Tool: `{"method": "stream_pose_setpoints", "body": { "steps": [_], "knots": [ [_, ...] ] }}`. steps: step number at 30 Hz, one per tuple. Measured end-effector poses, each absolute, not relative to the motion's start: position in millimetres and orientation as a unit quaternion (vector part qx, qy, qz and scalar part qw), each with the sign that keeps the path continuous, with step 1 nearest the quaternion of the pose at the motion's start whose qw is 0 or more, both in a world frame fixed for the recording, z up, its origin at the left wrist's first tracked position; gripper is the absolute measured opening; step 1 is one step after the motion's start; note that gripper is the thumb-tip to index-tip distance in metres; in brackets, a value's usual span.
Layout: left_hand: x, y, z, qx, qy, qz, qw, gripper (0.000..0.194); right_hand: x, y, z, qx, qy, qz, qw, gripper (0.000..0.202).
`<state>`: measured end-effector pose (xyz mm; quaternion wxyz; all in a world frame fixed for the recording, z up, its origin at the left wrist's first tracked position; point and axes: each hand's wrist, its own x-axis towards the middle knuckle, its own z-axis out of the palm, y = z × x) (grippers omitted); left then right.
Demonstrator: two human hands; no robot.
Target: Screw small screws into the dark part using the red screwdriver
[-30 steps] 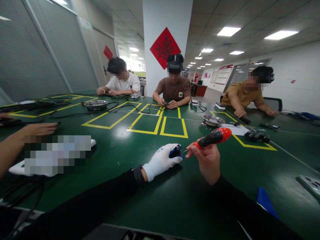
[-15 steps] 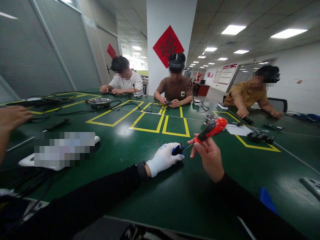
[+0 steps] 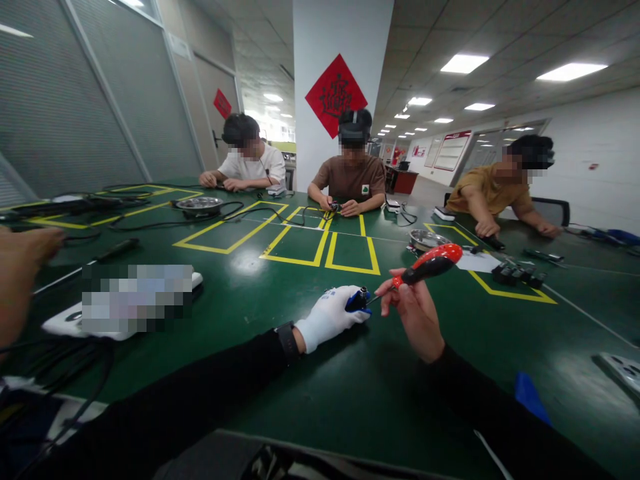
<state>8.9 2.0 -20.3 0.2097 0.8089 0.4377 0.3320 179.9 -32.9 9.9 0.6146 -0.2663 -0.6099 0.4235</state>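
My left hand (image 3: 334, 312), in a white glove with blue fingertips, is closed round a small black part (image 3: 358, 300) with a metal tip pointing up. Its exact kind I cannot make out. My right hand (image 3: 416, 312), ungloved, grips a red-and-black screwdriver (image 3: 429, 265) by the front of its handle. The handle tilts up to the right. The thin shaft runs down to the left and its tip meets the side of the black part, hidden at the contact. Both hands are just above the green table (image 3: 280, 400).
A white device (image 3: 63, 325) and a co-worker's hand (image 3: 35, 253) are at the left. Metal bowls (image 3: 199, 205) stand farther back. Several black parts (image 3: 517, 275) lie right, beside white paper (image 3: 477, 261). A blue object (image 3: 532, 398) is near my right sleeve. Three people sit opposite.
The screwdriver handle has swung lower and to the right, now lying flatter. My left hand still holds the black part in nearly the same place. The co-worker's hand at left has shifted slightly.
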Motion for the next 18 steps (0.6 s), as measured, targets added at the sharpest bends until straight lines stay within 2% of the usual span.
{"method": "stream_pose_setpoints", "body": {
  "steps": [8, 18],
  "knots": [
    [7.5, -1.6, -18.6, 0.834, 0.417, 0.306, 0.191, 0.05, 177.0, -33.6, 4.1, -0.268, -0.616, 0.374, 0.639, 0.018],
    [9.4, -3.5, -16.7, 0.821, 0.424, 0.32, 0.21, 0.04, 175.4, -36.6, 5.6, -0.257, -0.597, 0.385, 0.655, 0.016]
  ]
}}
